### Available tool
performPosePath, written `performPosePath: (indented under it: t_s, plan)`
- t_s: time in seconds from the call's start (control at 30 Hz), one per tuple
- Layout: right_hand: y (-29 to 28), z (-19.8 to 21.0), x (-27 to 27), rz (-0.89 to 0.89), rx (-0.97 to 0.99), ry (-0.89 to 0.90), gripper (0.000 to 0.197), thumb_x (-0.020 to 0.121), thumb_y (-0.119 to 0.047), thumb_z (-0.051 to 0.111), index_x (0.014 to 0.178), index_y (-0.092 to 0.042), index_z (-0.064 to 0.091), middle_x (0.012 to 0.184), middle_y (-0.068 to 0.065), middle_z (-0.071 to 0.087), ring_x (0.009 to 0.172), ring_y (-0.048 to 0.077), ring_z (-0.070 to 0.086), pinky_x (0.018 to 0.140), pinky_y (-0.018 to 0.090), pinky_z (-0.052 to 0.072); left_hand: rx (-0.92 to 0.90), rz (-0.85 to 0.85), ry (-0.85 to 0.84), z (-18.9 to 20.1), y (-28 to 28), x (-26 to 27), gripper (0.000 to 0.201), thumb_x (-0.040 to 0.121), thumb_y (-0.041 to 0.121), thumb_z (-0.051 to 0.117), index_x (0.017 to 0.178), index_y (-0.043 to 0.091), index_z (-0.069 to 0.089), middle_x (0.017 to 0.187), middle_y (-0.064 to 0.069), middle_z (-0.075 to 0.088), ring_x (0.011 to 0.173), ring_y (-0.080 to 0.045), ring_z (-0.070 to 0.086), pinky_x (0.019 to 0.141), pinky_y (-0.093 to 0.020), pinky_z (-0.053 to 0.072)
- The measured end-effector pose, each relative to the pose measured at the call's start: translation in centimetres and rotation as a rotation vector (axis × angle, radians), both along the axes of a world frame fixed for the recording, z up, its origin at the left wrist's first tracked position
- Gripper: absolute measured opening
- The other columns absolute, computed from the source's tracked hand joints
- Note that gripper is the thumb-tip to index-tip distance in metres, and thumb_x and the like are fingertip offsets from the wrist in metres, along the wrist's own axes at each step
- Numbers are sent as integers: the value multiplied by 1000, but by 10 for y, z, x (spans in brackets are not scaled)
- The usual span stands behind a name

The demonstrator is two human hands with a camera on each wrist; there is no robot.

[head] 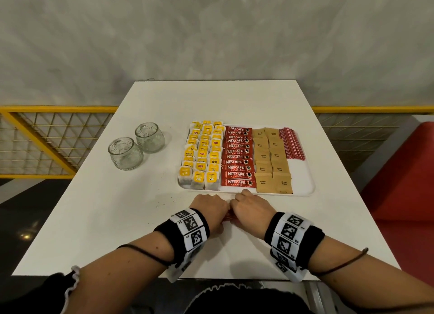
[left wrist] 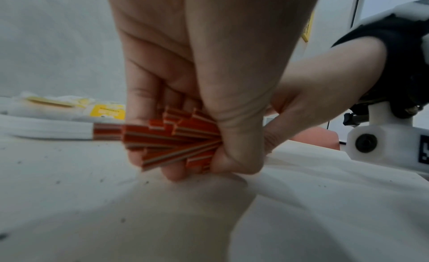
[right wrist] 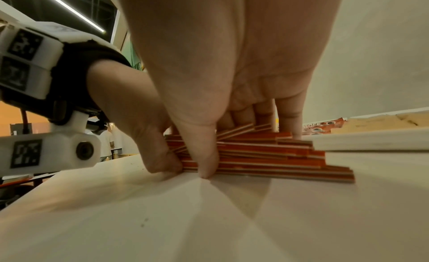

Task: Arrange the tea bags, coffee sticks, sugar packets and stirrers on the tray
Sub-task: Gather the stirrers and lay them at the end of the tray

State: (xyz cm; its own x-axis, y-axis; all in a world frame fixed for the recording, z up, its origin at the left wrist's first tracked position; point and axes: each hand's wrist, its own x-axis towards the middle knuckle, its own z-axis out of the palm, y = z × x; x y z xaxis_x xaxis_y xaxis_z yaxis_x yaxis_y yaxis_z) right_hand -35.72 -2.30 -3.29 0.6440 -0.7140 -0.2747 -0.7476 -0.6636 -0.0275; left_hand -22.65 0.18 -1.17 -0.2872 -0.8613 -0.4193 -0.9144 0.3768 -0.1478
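Observation:
A white tray (head: 303,189) holds yellow tea bags (head: 203,154), red coffee sticks (head: 238,156), brown sugar packets (head: 272,158) and a row of red-striped stirrers (head: 292,143) at its back right. Just in front of the tray my left hand (head: 207,205) and right hand (head: 249,205) meet over a loose bundle of stirrers (head: 228,216) on the table. The left hand (left wrist: 185,155) grips one end of the bundle (left wrist: 171,141) between thumb and curled fingers. The right hand (right wrist: 209,146) holds the bundle (right wrist: 267,155) with its thumb in front and fingers behind. The stirrer ends are uneven.
Two empty glass cups (head: 125,153) (head: 149,137) stand on the table left of the tray. The tray's front right corner is bare. A red seat (head: 404,184) lies off the table's right edge, and a yellow railing (head: 47,137) runs behind.

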Motion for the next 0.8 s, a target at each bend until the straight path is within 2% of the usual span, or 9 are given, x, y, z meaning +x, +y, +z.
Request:
performPosePath:
  t_s: [0.13,0.23,0.3,0.37,0.5,0.53,0.67,0.8]
  plan:
    - [2,-5,-2,32,6,53,34,98,-29,44,121,-6,51,123,12,54,118,29,43,94,38,38,5,-3,32,-10,1,-2,28,90,19,54,115,7,54,117,-13,62,104,-32,62,75,-34,43]
    - [2,-6,-2,70,5,93,32,98,-24,41,121,-4,49,124,15,52,116,30,44,94,39,38,2,58,50,-22,6,-7,28,99,11,34,123,3,46,124,-16,56,108,-35,60,82,-39,45]
    - [0,-5,-3,91,3,93,34,99,-27,41,122,-4,49,125,15,52,116,31,45,95,39,37,-3,98,63,-27,8,-9,30,102,12,27,124,2,44,126,-17,53,109,-36,60,83,-41,45]
    - [-2,-2,-5,89,29,79,36,100,-32,39,123,-5,49,125,14,53,115,31,48,95,39,37,2,109,63,-28,6,-8,30,102,12,26,124,2,43,125,-17,53,108,-36,60,82,-41,45]
    - [-8,1,-8,45,108,27,34,100,-35,39,115,-7,49,114,14,61,98,33,60,72,35,41,26,128,56,-23,0,-10,29,100,12,30,123,1,45,125,-16,57,110,-35,60,86,-42,45]
    - [-10,2,-10,30,139,16,33,99,-36,40,114,-8,49,111,13,63,95,33,61,70,34,41,38,131,57,-21,-2,-10,29,100,12,30,122,2,46,124,-15,59,111,-34,60,87,-41,45]
    - [-17,9,-16,-48,366,-75,36,91,-43,55,113,-15,54,106,6,65,93,24,60,74,31,44,81,144,87,-21,-7,-9,27,100,16,33,120,3,47,120,-13,64,108,-33,62,84,-39,46]
    - [-26,16,-24,-187,729,-221,31,96,-42,50,108,-16,60,86,-5,62,77,13,55,71,26,46,117,175,112,-22,-9,-6,28,99,17,36,121,5,46,120,-12,63,108,-33,62,80,-36,43]
